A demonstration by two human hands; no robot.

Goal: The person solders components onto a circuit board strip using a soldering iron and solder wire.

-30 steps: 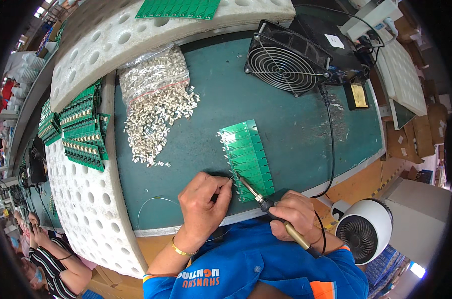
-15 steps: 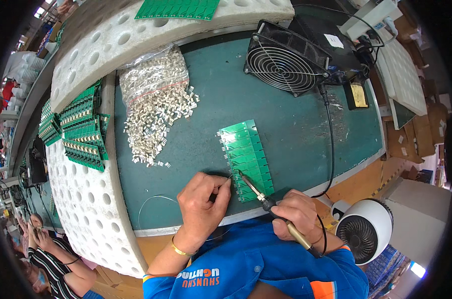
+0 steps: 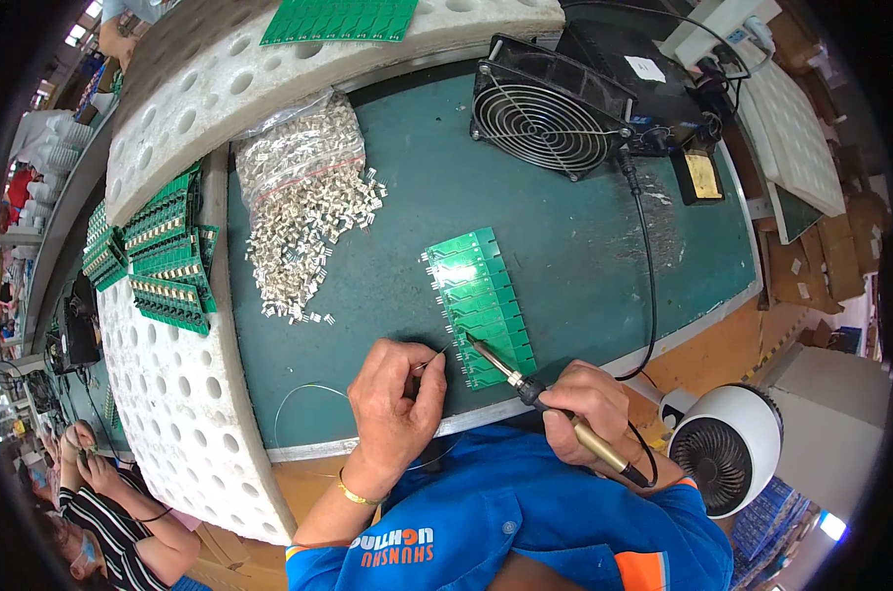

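The left hand [image 3: 397, 396] is pinching thin wire [image 3: 445, 351], the right hand [image 3: 589, 409] is gripping a soldering iron [image 3: 528, 391], and the unheld circuit board [image 3: 488, 307] could be sliding if the iron is pushing sideways.

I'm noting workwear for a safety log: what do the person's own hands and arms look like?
The left hand and right hand are both ungloved. A yellow band circles the left wrist. The blue sleeves are short; the right one shows orange edging.

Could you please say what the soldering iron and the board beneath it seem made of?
Soldering iron: shaft probably metal, silvery and shiny; black grip perhaps plastic or rubber. Board: probably resin laminate, thin, green, its glare suggesting a glossy coating.
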